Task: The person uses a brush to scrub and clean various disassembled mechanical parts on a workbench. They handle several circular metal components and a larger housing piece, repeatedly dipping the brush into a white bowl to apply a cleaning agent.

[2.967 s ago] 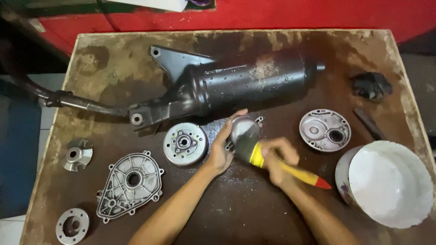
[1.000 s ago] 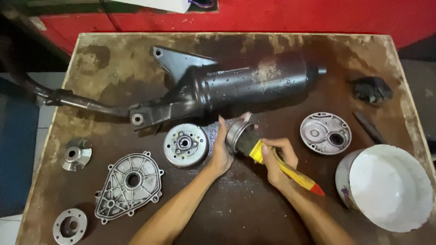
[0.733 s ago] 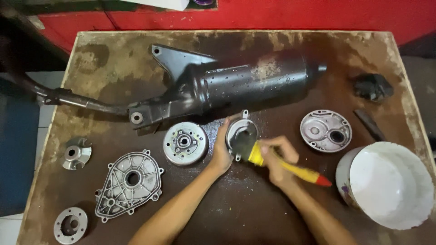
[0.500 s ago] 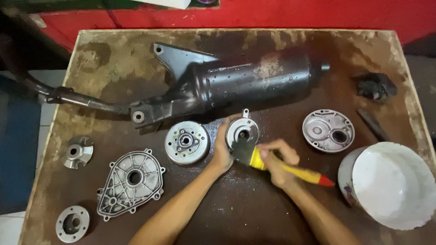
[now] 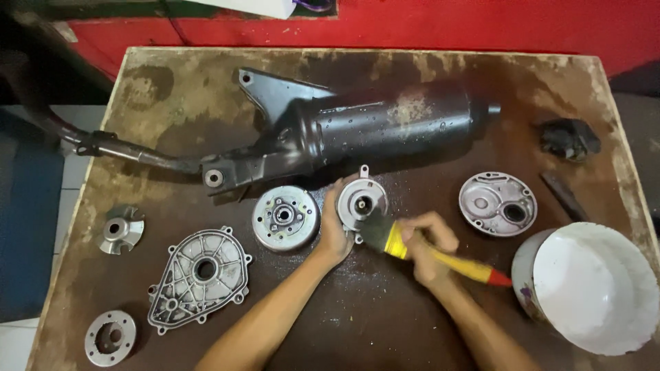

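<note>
Stained bench carries six metal parts; left hand grips one round cover, right hand holds one brush, front edge open

Dim even light, soft shadows, slight blur

exhaust muffler: black metal, glossy — wet
round cover: dull grey cast metal
table: worn, stained wood — rough
bowl: smooth white
</note>
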